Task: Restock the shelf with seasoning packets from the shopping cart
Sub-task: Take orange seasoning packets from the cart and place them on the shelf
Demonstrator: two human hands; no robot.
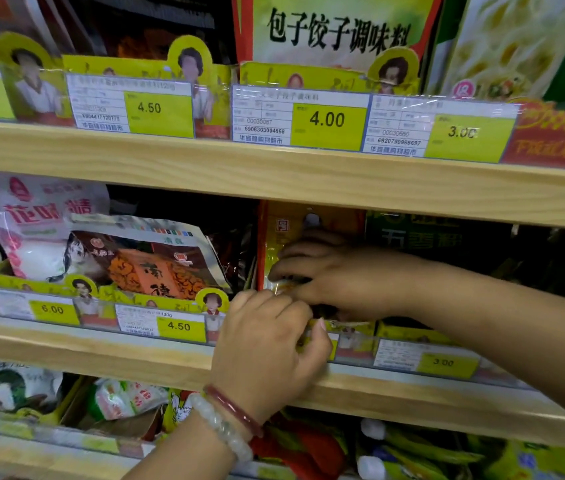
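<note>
- Lower shelf (378,403), nearest: pale wooden front edge, with assorted green, red and white packets below it (labels too blurred to read).
- Left hand (267,351), two bracelets at the wrist: knuckles toward the camera, fingers curled, thumb and fingertips pinching at the yellow price-tag strip (409,336) and apparently the bottom edge of the packet just behind it — exact hold hidden by the hand itself.
- Right hand (322,271), reaching in from the right: fingers bent and spread over the face of the yellow seasoning packet (277,237), pressing or gripping its lower part; fingertips at the left edge, thumb out of sight.
- Yellow seasoning packet: on the middle shelf, in the slot between the dark red packets (236,251) to its left and the dark green packets (423,237) to its right. Standing upright, long axis vertical, printed face toward the aisle, hang hole at the top.
- Progress, as a judgement: packet already in its slot, being seated or straightened — release not yet made. Shopping cart out of view, so remaining stock cannot be told.
- Upper shelf (274,174), farthest: price tags reading 4.50, 4.00 and 3.00, larger seasoning bags (336,32) standing behind.
</note>
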